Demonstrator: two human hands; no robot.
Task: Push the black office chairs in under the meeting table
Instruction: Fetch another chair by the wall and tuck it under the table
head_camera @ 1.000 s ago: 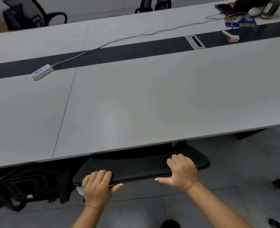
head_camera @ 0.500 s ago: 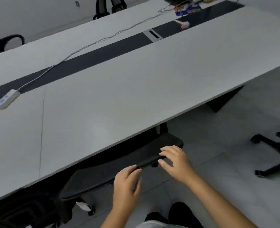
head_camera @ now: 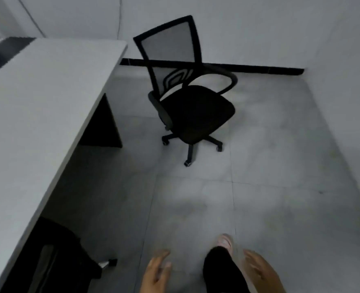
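A black office chair [head_camera: 192,111] with a mesh back and armrests stands on the grey tiled floor, out from the table's far end and apart from it. The light grey meeting table [head_camera: 33,115] runs along the left. Another black chair [head_camera: 56,259] sits tucked under the table's edge at the bottom left, only partly visible. My left hand [head_camera: 155,273] and my right hand [head_camera: 261,271] hang empty with fingers apart at the bottom of the view, far from the free chair.
My leg in black trousers and a light shoe [head_camera: 223,261] steps forward between my hands. A dark table leg panel [head_camera: 103,123] stands under the table near the chair. White walls with a black skirting strip [head_camera: 259,68] close the room behind.
My hands have let go of the chair back that they pressed under the table. The view has swung right, off the tabletop, and now shows the floor and another chair.
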